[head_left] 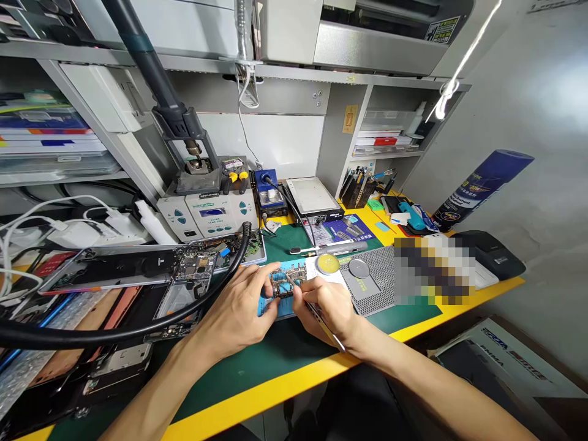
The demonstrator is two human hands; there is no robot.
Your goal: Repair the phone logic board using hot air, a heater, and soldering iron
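Observation:
My left hand [241, 306] bends its thumb and index finger around the left end of a small circuit board [298, 273], which lies over a light-blue pad [267, 305]. Closed in a pinch, my right hand [328, 306] holds slim metal tweezers [328, 331]. Their tip reaches onto the board, and their rear end slants down toward my wrist. Just behind my right hand stands a round tin [327, 264] of yellow paste. A round grey lid [359, 268] rests on a perforated metal plate [383, 269] to the right.
A black hose [202, 304] arcs across the left side, in front of opened phone parts [195, 269]. Behind are a soldering station [211, 211], a screwdriver-like pen tool [342, 248] and a square-topped device [313, 196]. A spray can [478, 190] stands at right.

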